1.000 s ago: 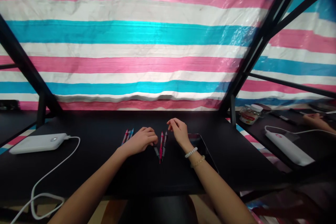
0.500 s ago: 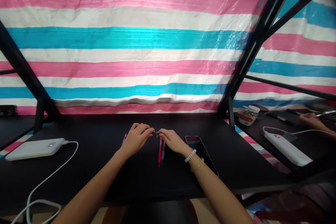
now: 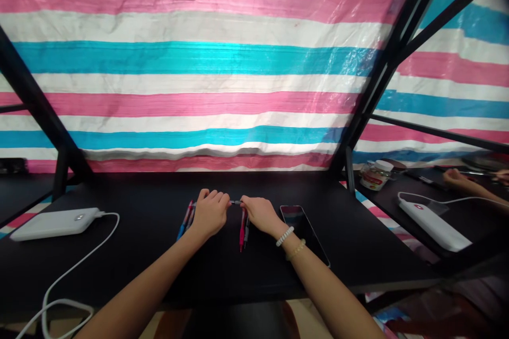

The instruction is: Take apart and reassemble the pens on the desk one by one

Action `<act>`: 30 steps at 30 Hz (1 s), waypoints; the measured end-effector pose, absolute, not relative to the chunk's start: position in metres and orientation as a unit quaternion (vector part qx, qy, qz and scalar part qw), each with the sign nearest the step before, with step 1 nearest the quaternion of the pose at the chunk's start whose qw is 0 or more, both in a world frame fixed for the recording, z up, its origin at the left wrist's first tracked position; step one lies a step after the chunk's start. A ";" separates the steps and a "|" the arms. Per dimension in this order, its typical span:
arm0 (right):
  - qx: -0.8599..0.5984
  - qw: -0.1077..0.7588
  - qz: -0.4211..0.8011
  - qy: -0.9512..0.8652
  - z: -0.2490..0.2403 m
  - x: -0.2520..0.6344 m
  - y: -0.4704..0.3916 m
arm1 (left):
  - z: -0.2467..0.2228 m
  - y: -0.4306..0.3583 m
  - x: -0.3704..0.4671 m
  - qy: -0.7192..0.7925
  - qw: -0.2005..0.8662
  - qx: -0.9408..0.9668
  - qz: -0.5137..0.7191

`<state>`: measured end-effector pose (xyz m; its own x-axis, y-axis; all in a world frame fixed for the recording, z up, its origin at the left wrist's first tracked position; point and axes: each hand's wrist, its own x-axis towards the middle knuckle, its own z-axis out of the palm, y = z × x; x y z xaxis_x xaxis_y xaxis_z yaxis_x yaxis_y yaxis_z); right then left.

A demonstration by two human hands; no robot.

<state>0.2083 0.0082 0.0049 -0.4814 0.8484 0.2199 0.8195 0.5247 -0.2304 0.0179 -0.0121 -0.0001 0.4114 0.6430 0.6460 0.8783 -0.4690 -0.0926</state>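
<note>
Just above the black table, a thin dark pen (image 3: 235,202) with a clear section spans the small gap between my hands. My left hand (image 3: 212,212) is wrapped round one end of it, knuckles up. At the other end my right hand (image 3: 258,213) pinches it with thumb and fingertips. A pink pen (image 3: 242,230) and a grey pen (image 3: 247,234) lie side by side just below my right hand, their upper ends partly hidden. Left of my left hand lie a blue pen (image 3: 182,229) and a reddish pen (image 3: 189,209), partly covered by it.
A phone (image 3: 305,235) lies beside my right wrist. At left, a white power bank (image 3: 55,224) trails a white cable (image 3: 85,265). On the neighbouring table are another power bank (image 3: 435,225), a jar (image 3: 374,176) and another person's hand (image 3: 457,180). Black frame bars flank the table.
My left hand has closed from a fingertip hold into a fist round the pen, exposing more of the pens on its left. My right hand has barely moved.
</note>
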 end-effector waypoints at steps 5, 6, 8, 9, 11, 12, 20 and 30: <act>-0.483 0.142 0.010 -0.864 0.007 0.206 0.004 | -0.001 -0.013 0.020 -0.497 0.195 -0.796 -0.284; -0.482 0.141 0.005 -0.865 0.008 0.205 0.004 | -0.001 -0.014 0.021 -0.501 0.191 -0.794 -0.287; -0.479 0.139 -0.006 -0.867 0.009 0.205 0.002 | -0.002 -0.014 0.021 -0.509 0.182 -0.789 -0.292; -0.477 0.138 -0.011 -0.868 0.010 0.205 0.002 | -0.002 -0.014 0.022 -0.512 0.178 -0.787 -0.295; -0.471 0.137 -0.021 -0.871 0.011 0.204 0.000 | -0.002 -0.014 0.022 -0.519 0.170 -0.782 -0.300; -0.468 0.136 -0.025 -0.873 0.012 0.204 0.000 | -0.003 -0.014 0.022 -0.522 0.167 -0.780 -0.303; -0.476 0.147 -0.040 -0.866 0.010 0.200 0.000 | -0.005 -0.011 0.018 -0.502 0.182 -0.782 -0.321; -0.485 0.143 0.034 -0.862 0.010 0.209 0.005 | -0.008 -0.003 0.015 -0.391 0.234 -0.829 -0.325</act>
<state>0.2090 0.0048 0.0103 -0.4892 0.8456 0.2137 0.8263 0.5277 -0.1967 0.0146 -0.0029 -0.0080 0.4833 0.4954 0.7218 0.7996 -0.5854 -0.1336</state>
